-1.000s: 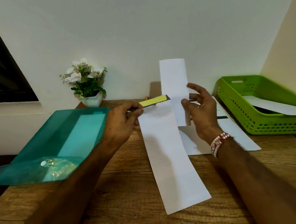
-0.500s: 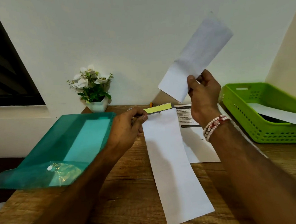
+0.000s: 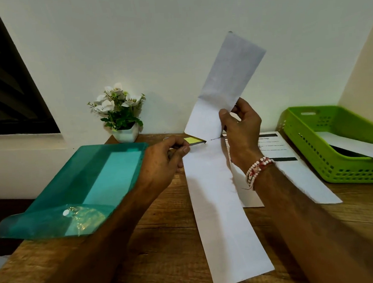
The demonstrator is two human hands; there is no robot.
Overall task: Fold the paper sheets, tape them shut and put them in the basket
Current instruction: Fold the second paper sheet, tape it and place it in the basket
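Plainly light and floppy, the folded paper [image 3: 223, 88] is raised above the far desk [image 3: 166, 242], pinched low by the right hand [image 3: 242, 130]; a grip nearer the crease should keep it shut. The left hand [image 3: 162, 160] pinches a yellow strip [image 3: 192, 140]. The basket [image 3: 309, 146] sits right.

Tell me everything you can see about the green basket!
The green basket is bright plastic, rectangular and shallow, its sides full of small holes, with a slot handle in the far end. It sits upright on the wooden table, far right, near the side wall. A white paper sheet lies inside, over something dark.
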